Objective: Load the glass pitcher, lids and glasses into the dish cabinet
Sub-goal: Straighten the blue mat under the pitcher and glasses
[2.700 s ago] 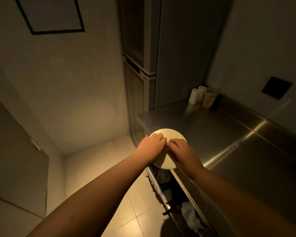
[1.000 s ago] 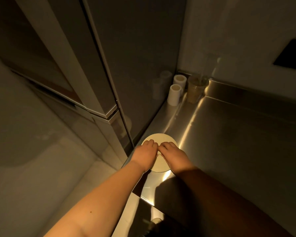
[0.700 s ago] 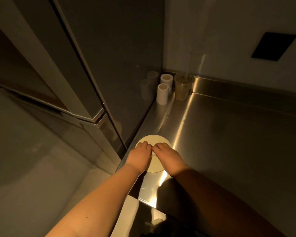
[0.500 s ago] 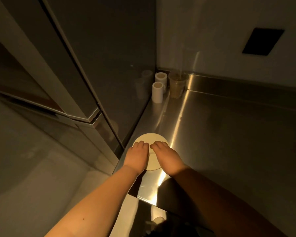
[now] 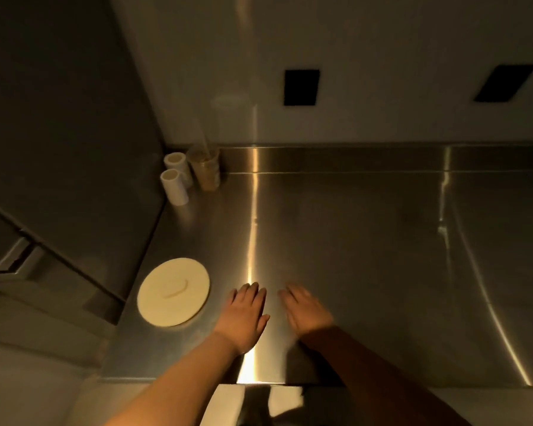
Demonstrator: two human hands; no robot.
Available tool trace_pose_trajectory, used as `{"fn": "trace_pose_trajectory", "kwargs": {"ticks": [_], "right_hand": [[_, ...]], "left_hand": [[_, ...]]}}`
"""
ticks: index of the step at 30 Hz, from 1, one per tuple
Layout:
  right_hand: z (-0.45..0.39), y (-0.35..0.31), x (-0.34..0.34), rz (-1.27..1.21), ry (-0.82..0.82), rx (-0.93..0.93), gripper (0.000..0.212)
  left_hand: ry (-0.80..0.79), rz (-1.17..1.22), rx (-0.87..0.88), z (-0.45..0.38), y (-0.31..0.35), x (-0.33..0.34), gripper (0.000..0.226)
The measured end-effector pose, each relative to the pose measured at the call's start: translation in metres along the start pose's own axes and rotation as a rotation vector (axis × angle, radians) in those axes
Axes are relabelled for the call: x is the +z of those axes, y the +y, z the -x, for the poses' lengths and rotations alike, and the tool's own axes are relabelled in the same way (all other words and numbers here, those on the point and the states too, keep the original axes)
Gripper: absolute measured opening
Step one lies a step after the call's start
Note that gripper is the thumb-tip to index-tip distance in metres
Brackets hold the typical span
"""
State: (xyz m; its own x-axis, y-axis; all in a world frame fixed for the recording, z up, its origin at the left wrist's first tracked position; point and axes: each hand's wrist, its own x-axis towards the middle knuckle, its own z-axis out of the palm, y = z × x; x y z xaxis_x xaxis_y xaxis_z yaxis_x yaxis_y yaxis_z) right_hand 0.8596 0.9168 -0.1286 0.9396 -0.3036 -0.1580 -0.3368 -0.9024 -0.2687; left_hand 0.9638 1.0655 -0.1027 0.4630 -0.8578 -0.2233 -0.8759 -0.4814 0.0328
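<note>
Head view: both hands empty above the steel counter, lid lying free to their left

Neither hand holds anything. The left hand [image 5: 246, 315] and right hand [image 5: 306, 312] hover side by side with fingers straight and relaxed over the brushed stainless-steel counter [image 5: 351, 256], close to its front edge; the right one is blurred. The round cream plastic lid [image 5: 173, 291] lies flat near the counter's front-left corner, just beside the left hand but apart from it, against the tall grey cabinet [image 5: 62, 133]. To lift it well, I judge a thumb should slide under the rim overhanging nothing, or fingers pinch the raised ridge on top. Two white cylindrical rolls [image 5: 174, 181] and a clear glass tumbler [image 5: 206, 170] stand in the back-left corner.
</note>
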Motion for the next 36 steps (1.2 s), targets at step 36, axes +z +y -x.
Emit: {"fn": "trace_pose_trajectory", "kwargs": {"ticks": [36], "right_hand": [[0.354, 0.571, -0.137, -0.071, 0.134, 0.625, 0.057]], "left_hand": [[-0.143, -0.14, 0.554, -0.274, 0.659, -0.029, 0.071]]}}
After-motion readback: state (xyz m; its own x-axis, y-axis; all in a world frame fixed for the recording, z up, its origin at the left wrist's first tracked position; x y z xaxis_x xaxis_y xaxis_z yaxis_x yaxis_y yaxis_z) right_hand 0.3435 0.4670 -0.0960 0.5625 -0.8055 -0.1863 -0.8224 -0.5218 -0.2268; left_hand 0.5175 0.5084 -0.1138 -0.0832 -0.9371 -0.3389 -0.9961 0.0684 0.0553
